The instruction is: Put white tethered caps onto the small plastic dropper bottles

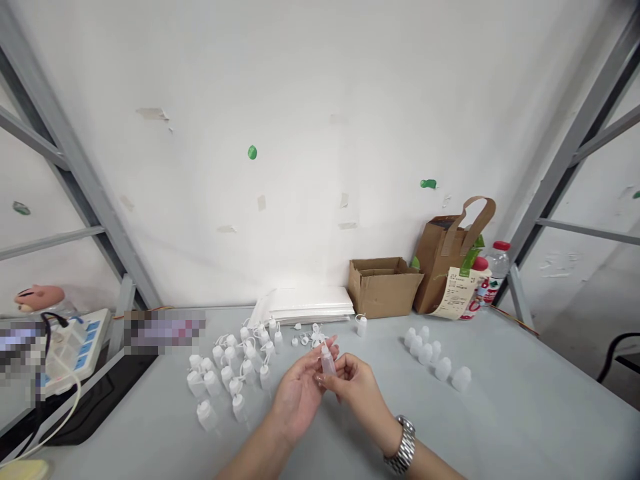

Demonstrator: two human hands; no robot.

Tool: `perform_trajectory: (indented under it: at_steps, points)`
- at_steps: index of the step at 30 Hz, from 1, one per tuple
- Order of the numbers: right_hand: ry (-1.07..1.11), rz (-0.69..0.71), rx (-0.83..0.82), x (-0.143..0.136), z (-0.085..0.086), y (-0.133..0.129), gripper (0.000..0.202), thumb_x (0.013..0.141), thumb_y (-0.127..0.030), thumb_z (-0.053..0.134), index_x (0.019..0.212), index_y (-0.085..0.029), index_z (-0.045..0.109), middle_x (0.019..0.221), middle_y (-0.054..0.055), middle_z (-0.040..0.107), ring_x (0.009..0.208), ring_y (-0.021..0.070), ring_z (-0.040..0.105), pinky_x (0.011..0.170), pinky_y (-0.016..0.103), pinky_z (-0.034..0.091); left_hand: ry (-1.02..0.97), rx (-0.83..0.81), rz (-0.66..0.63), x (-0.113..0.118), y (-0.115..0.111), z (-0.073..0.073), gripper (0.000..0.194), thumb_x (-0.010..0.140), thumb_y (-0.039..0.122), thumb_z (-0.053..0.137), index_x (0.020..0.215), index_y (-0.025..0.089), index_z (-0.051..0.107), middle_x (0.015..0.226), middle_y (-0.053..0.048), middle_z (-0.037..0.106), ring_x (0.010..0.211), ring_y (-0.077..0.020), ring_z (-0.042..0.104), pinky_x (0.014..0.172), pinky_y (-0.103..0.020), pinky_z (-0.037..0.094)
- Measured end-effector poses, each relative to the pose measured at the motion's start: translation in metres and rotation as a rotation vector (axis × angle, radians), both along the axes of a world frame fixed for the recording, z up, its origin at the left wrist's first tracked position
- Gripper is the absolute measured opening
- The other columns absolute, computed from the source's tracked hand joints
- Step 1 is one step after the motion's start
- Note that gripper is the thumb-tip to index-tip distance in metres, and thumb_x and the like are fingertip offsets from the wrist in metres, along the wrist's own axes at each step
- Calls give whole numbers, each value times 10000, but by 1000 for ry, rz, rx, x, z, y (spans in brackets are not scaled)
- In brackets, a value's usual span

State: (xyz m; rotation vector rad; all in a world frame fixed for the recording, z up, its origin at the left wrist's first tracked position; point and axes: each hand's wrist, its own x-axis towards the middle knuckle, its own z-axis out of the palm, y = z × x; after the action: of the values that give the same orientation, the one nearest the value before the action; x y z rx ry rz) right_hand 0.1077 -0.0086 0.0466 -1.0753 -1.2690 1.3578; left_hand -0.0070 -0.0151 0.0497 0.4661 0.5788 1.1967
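Note:
A small translucent bottle (pixel 328 362) stands nearly upright between my hands. My right hand (pixel 356 381), with a metal watch on its wrist, pinches the bottle's lower part between thumb and fingers. Behind and left of it, my left hand (pixel 303 391) is turned palm up, its fingers stretched along the bottle's far side. Several capped white bottles (pixel 227 377) stand on the grey table (pixel 320 460) to the left. Loose white caps (pixel 305 339) lie just beyond my hands, and one more capped bottle (pixel 361 326) stands behind them. Several uncapped translucent bottles (pixel 443 369) are at the right.
Against the wall are a stack of white sheets (pixel 310 303), an open cardboard box (pixel 385 293), a brown paper bag (pixel 435 267) and a red-capped plastic bottle (pixel 499 263). A power strip (pixel 85 350) with cables and a black mat (pixel 100 407) lie at the left.

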Motion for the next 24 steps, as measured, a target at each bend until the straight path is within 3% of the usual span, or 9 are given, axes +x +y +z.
perform_trajectory:
  at_steps: [8,17,24]
  points:
    - [3,31,-46,1,4,-1,313,544,-332,720,566,-175,450,474,-60,495,416,67,383,437,208,309,-33,-29,-16,-1,1,-1,325,765,191,452,1024,118,634,955,-111,656,1000,-233,554,828,-328,422]
    - [27,58,-60,-1,2,-2,309,530,-307,745,571,-164,474,452,-75,466,420,67,387,447,206,311,-75,-131,19,1,2,0,229,767,116,473,947,107,614,802,-71,645,713,-151,611,658,-268,458]
    - [54,66,-51,0,3,2,297,533,-311,750,564,-159,496,477,-60,486,433,73,397,444,210,316,18,-54,38,2,3,-3,273,782,175,491,1033,107,573,916,-107,654,904,-213,605,701,-281,454]
